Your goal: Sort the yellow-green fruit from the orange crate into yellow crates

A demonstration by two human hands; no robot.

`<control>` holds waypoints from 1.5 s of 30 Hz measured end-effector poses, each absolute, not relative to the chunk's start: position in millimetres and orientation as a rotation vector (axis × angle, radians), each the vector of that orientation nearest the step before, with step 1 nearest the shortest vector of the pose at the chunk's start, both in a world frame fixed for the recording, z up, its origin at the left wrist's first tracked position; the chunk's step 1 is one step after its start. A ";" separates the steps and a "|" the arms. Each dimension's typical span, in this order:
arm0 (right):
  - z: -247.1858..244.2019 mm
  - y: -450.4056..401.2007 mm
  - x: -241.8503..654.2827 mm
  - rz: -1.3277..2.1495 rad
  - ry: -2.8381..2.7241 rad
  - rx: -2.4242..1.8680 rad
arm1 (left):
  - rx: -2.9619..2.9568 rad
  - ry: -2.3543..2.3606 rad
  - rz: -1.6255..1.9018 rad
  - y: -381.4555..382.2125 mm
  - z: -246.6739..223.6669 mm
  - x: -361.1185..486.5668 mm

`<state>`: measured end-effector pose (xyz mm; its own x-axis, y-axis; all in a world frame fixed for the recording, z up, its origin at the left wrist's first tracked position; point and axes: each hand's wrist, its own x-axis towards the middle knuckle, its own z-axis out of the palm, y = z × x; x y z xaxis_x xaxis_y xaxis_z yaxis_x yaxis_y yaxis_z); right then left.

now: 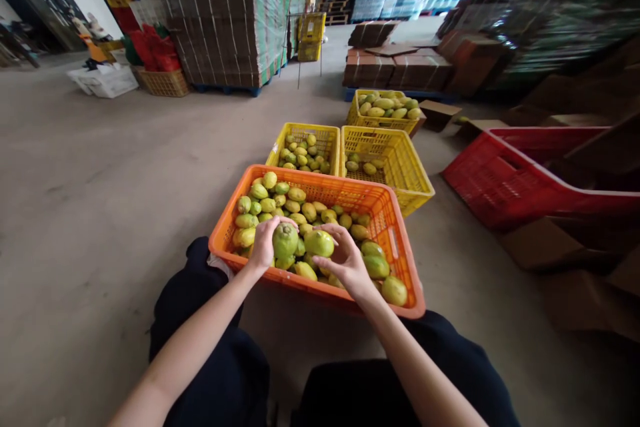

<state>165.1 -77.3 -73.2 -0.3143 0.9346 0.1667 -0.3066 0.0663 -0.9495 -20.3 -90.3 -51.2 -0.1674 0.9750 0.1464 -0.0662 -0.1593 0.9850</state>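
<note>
My left hand [264,243] is closed around a green papaya [285,240], its stem end turned up toward me. Just beside it, my right hand [347,259] grips a yellow-green papaya [319,243] between thumb and fingers. Both fruits are held over a large orange crate [320,285], in which many green and yellow papayas [297,194] lie loose. A few bigger ones, such as a green papaya [376,267], rest along the crate's right side. My fingers partly hide the fruit beneath them.
Beyond the orange crate stand a yellow crate [280,147] of small fruit, another yellow crate [410,180] with a few fruits, and a fuller yellow crate [357,117]. A red crate [480,180] and cardboard boxes [550,243] are at the right. Wrapped pallet stacks [215,13] stand behind.
</note>
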 end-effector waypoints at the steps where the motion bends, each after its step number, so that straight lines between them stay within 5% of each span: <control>1: -74.5 -77.2 166.3 1.442 -1.315 -0.712 | 1.230 1.207 1.482 -91.1 -51.0 -19.7; 14: -79.8 -78.8 168.9 1.295 -1.428 -0.690 | 1.354 1.229 1.404 -94.4 -55.2 -12.1; 27: -68.6 -75.4 160.3 2.002 -0.518 -0.998 | -0.174 0.882 1.187 -83.8 -50.6 -21.2; 38: -71.3 -72.8 160.4 2.075 -0.217 -1.116 | -0.162 0.927 0.910 -84.6 -59.6 -18.8; 45: -85.7 -73.2 159.9 2.070 -0.320 -1.072 | -0.063 0.739 1.121 -92.3 -49.5 -9.3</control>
<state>159.9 -73.2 -85.7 -0.3506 0.7298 -0.5869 -0.5186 -0.6731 -0.5272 -9.3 -92.3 -49.5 0.2264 0.7929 -0.5658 -0.8329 0.4587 0.3096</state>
